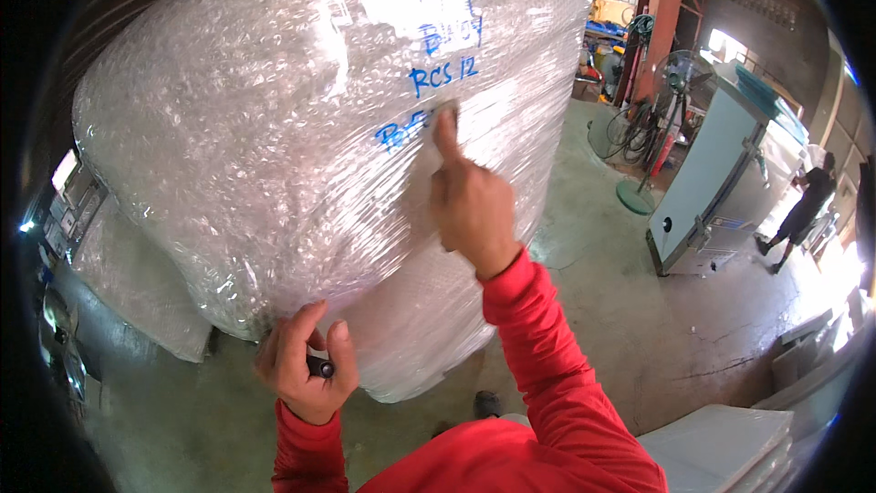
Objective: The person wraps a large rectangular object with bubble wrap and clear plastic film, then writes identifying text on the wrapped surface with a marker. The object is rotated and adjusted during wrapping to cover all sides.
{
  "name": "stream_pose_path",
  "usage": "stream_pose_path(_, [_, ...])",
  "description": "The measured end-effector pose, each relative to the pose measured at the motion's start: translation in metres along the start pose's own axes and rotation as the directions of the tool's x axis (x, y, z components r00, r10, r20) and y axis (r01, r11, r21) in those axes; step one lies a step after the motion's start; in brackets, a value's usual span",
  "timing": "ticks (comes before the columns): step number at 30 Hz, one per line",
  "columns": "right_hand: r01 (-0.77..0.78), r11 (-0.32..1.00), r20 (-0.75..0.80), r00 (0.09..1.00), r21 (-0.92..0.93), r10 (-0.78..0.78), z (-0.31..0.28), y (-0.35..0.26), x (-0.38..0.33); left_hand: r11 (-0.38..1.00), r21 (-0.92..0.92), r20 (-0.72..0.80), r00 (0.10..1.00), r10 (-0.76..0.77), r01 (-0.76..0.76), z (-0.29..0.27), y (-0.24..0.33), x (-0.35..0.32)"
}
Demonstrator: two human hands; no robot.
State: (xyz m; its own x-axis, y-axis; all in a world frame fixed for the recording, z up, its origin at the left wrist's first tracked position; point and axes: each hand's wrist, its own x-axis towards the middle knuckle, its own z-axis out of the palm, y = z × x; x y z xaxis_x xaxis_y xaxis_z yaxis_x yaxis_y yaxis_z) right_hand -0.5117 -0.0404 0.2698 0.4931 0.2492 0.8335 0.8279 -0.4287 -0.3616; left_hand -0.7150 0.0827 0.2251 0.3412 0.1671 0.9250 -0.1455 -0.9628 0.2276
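Note:
A large, bulky package (pixel 265 128) wrapped in bubble wrap and clear stretch film fills the middle and left of the view. Blue handwriting (pixel 443 78) runs in several lines down its upper right side. My right hand (pixel 474 210) reaches up to the lowest line, its index finger stretched out against the film and covering part of the writing. The other fingers of that hand are curled, with nothing visible in them. Low on the package, my left hand (pixel 310 365) is closed around a black marker (pixel 319 367), whose round end shows between thumb and fingers.
Another wrapped item (pixel 141 283) stands behind at the left. On the right are a pedestal fan (pixel 680 78), a tall light-blue cabinet (pixel 703 173) and a person in dark clothes (pixel 808 205). White panels (pixel 721 443) lie at the lower right on the concrete floor (pixel 584 329).

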Motion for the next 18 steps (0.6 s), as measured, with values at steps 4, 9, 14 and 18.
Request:
stream_pose_path(4, [0.177, 0.957, 0.226, 0.947, 0.232, -0.229, -0.004, 0.006, -0.015, 0.991, 0.085, 0.116, 0.987, -0.108, 0.099, -0.005, 0.005, -0.013])
stream_pose_path(9, [-0.024, 0.989, -0.004, 1.0, -0.144, 0.024, -0.035, 0.153, -0.069, 0.833, -0.361, 0.269, 0.902, -0.338, 0.419, -0.004, 0.009, -0.071])
stream_pose_path(14, [-0.518, 0.718, 0.478, 0.536, -0.465, 0.696, -0.113, 0.291, -0.271, 0.543, -0.06, 0.808, 0.36, -0.466, 0.837, 0.1, -0.013, -0.255])
stream_pose_path(18, [-0.747, 0.481, 0.356, 0.342, -0.459, 0.87, -0.164, 0.305, -0.477, 0.629, 0.692, 0.721, -0.364, -0.59, 0.353, 0.162, -0.032, -0.426])
